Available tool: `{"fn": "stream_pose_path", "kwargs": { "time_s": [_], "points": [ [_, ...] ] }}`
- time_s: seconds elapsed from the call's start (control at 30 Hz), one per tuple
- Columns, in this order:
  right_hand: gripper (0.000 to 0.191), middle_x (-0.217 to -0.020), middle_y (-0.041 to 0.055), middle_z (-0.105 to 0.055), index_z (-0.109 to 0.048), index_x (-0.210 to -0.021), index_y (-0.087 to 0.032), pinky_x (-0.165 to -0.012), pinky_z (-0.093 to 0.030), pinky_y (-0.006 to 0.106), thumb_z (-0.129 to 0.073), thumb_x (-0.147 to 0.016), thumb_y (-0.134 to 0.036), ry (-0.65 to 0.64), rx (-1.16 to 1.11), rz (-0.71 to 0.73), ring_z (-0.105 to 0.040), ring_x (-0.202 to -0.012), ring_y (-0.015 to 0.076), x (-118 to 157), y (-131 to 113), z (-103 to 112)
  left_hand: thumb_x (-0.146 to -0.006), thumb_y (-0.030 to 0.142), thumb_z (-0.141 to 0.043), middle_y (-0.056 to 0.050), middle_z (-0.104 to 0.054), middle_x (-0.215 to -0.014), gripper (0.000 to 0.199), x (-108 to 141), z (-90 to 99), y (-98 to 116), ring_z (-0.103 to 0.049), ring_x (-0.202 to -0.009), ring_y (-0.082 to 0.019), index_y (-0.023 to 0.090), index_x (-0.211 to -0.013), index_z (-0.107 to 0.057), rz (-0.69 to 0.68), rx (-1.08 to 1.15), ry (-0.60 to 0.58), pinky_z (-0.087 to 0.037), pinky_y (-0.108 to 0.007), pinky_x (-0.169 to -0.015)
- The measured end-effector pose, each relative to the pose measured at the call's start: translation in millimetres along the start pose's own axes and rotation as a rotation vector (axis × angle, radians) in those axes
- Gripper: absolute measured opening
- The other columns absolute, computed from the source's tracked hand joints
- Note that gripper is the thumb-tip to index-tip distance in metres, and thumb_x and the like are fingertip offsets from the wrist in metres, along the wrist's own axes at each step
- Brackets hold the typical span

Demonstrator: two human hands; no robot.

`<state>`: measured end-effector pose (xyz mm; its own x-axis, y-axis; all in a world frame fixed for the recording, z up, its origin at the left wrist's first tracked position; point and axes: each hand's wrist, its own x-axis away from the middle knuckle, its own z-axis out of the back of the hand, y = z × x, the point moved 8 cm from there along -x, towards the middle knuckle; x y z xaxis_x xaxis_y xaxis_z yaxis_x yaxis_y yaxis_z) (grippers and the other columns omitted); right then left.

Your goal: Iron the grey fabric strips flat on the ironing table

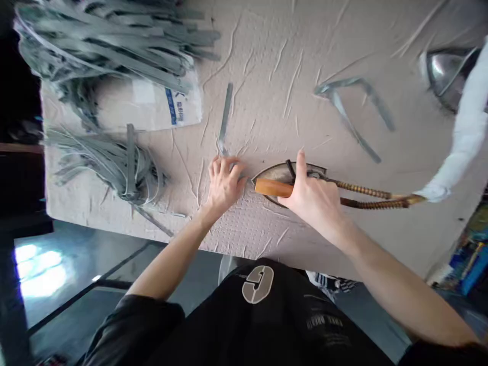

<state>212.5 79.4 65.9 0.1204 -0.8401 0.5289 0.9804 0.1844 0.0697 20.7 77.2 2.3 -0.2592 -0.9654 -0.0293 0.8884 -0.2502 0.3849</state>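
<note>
The right hand (pixel 312 195) grips the orange wooden handle (pixel 272 187) of a dark metal flat iron (pixel 278 174) on the crinkled beige tabletop (pixel 267 101); the left hand (pixel 224 185), fingers curled, presses a narrow grey strip (pixel 225 117) beside the iron's tip.

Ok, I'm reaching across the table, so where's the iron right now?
In the head view, the iron sits on the wrinkled beige cloth, its orange grip under the right hand, just right of the left hand.

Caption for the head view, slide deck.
Head view: right hand grips a wood-handled iron on beige padded cloth; left hand rests by a grey strip.
</note>
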Motion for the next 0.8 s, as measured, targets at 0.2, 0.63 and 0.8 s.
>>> {"fn": "stream_pose_path", "kwargs": {
  "time_s": [0.2, 0.63, 0.8],
  "points": [
    [0.116, -0.079, 0.02, -0.074, -0.008, -0.16, 0.01, -0.059, -0.047, 0.035, -0.058, -0.089, -0.066, -0.059, 0.021, -0.037, -0.071, -0.07, 0.0316, 0.9, 6.0, -0.6, -0.1, 0.028, -0.051, -0.009, -0.069, -0.105, 0.019, -1.5, -9.2, 3.1, -0.055, -0.107, -0.028, 0.025, -0.102, -0.07, -0.131, 0.012, -0.138, -0.036, -0.055, -0.107],
    [0.117, -0.083, 0.0211, -0.075, -0.012, -0.161, 0.004, -0.064, -0.049, 0.039, -0.061, -0.084, -0.07, -0.107, 0.055, -0.097, -0.072, -0.073, 0.0343, -0.8, 14.3, -5.6, -0.095, 0.019, -0.042, -0.009, -0.073, -0.09, 0.03, -14.5, -9.1, 3.7, -0.062, -0.09, -0.025, 0.018, -0.085, -0.071, -0.046, 0.104, -0.337, -0.036, -0.049, -0.094],
    [0.116, -0.082, 0.0201, -0.074, -0.012, -0.161, 0.005, -0.063, -0.048, 0.039, -0.063, -0.085, -0.066, -0.106, 0.053, -0.047, -0.072, -0.072, 0.0339, -3.1, 1.9, -3.4, -0.095, 0.019, -0.04, -0.01, -0.073, -0.088, 0.032, -16.8, -8.4, 6.6, -0.064, -0.089, -0.026, 0.018, -0.081, -0.069, -0.035, 0.044, -0.363, -0.037, -0.047, -0.09]
  ]
}}
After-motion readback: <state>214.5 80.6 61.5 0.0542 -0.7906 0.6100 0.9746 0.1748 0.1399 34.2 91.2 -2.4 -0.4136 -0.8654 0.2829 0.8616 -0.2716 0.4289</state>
